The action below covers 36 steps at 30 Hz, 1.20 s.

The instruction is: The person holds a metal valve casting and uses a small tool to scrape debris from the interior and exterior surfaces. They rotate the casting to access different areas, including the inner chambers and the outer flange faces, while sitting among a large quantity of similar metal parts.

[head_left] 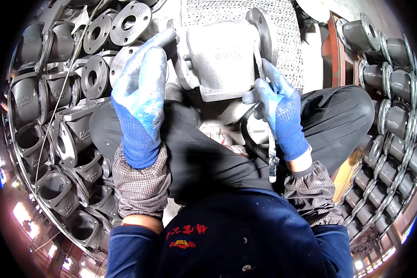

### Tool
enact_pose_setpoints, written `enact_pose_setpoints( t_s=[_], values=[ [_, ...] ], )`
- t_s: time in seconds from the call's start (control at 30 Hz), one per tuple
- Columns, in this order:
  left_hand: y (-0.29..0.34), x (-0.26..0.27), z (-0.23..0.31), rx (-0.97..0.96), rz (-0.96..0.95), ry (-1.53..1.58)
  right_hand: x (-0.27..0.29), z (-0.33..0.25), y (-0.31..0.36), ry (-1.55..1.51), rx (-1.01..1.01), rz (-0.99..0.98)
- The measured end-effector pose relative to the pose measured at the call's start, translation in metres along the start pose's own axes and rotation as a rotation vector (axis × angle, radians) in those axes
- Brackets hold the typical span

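Observation:
In front of me a grey cast-metal valve body (222, 58) lies on its side, with a round flange (264, 37) at its right end. My left hand (143, 85), in a blue coated glove, has its fingers stretched up, and the fingertips reach the left flange (183, 65). Whether they press on it I cannot tell. By the right flange, my gloved right hand (279, 104) is closed around a thin, pale bar tool (272, 157). Its upper end lies near the flange's inner side; the lower end, smeared white, points toward my lap.
A woven, mesh-textured surface (287, 51) lies behind the valve body. Grey valve castings (62, 92) are stacked at my left, and more flanged castings (396, 120) at my right beside a rusty red frame (334, 51). A black ribbed hose (252, 139) curves below my right hand.

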<state>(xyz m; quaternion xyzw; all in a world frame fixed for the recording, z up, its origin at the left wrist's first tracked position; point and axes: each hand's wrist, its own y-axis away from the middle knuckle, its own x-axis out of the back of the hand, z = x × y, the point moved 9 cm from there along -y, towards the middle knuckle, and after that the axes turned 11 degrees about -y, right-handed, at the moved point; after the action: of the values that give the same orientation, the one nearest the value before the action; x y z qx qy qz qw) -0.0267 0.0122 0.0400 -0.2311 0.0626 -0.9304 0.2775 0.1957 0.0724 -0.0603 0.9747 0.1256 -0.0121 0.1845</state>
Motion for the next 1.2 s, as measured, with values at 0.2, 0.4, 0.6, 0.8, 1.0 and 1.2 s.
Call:
enact_pose_setpoints(
  t_s=[0.2, 0.4, 0.6, 0.8, 1.0, 1.2],
  values=[
    [-0.001, -0.001, -0.008, 0.077, -0.003, 0.015, -0.002, -0.001, 0.001, -0.053, -0.021, 0.013],
    [-0.003, -0.003, -0.002, -0.063, 0.03, -0.077, 0.004, -0.005, 0.003, -0.068, -0.038, 0.012],
    [-0.002, -0.032, 0.013, -0.159, 0.015, -0.213, 0.026, -0.061, 0.004, -0.056, 0.158, 0.012],
    [-0.013, -0.099, 0.011, -0.477, -0.114, -0.832, 0.046, -0.106, -0.033, -0.063, 0.268, -0.113],
    [-0.015, -0.148, -0.009, -0.429, -0.249, -1.077, 0.067, -0.121, -0.062, -0.127, 0.293, -0.194],
    [-0.062, -0.153, -0.035, -0.182, -0.246, -0.664, 0.085, -0.109, -0.058, -0.319, 0.348, -0.218]
  ],
)
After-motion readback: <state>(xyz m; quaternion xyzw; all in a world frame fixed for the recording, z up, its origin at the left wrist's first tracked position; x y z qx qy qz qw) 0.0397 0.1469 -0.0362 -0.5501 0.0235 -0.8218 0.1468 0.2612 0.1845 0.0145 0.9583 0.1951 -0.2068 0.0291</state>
